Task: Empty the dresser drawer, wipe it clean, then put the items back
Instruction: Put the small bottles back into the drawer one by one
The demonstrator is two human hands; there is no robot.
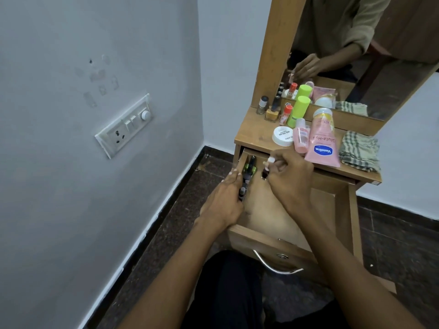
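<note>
- The fingers (234, 180) of the left hand (223, 203) are seen curled together around a handful of small dark bottles (244, 186) at the left wall of the open drawer (268, 210); a green-capped item (251, 167) lies just beyond them in the drawer's back left corner.
- The right hand (289, 179) is held over the back of the drawer, its fingertips pinched on a small dark bottle with a white cap (268, 166).
- The drawer is shown pulled well out from under the dresser top (251, 131), its wooden floor mostly bare, with a curved metal handle (273, 265) on its front.
- On the dresser top, a pink Vaseline tube (323, 143) is laid at the front edge, touching a smaller pink bottle (300, 138) and near a white round jar (282, 136).
- A folded checked cloth (360, 150) is placed at the right front corner.
- A tall green-capped can (298, 111), an orange-capped bottle (285, 114) and several nail polish bottles (269, 108) are lined along the back edge against the mirror (380, 32).
- A switch panel (126, 125) is mounted on the wall to the left.
</note>
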